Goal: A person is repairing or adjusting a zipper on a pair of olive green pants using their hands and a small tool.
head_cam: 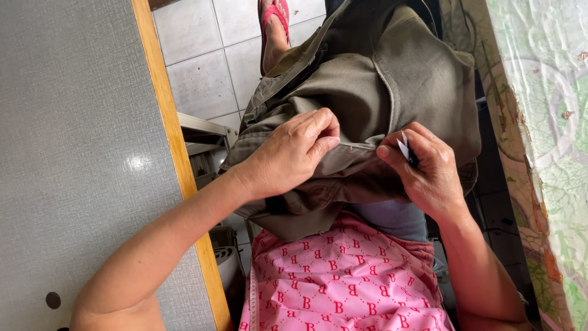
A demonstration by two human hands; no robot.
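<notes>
Nearest is a pink patterned apron (343, 288) over the person's lap, with a strip of what may be a measuring tape down its left edge, though it is too thin to tell for sure. A patch of blue cloth (392, 217) shows just above the apron, mostly covered.

Over the lap lies an olive garment (392, 79), bunched and folded, draped away toward the floor. The left hand (294, 153) rests on it, fingers curled tight and pinching a fold at the seam, thumb against fingertips. The right hand (425, 168) is just beside it, across the same seam, fingers closed around a small dark tool (409, 154) with a white tip; most of the tool is hidden in the grip, so its kind is hard to make out. The two hands are close but not touching.

To the left runs a grey table (73, 153) with a wooden edge, cut off by the frame. Between the table and the lap, some metal framing (205, 138) sits low down, partly blocked by the left forearm. To the right hangs a green patterned sheet (545, 153).

Farthest off, on the pale tiled floor (202, 67), a foot in a pink sandal (272, 27) pokes out past the garment, the leg hidden beneath it.
</notes>
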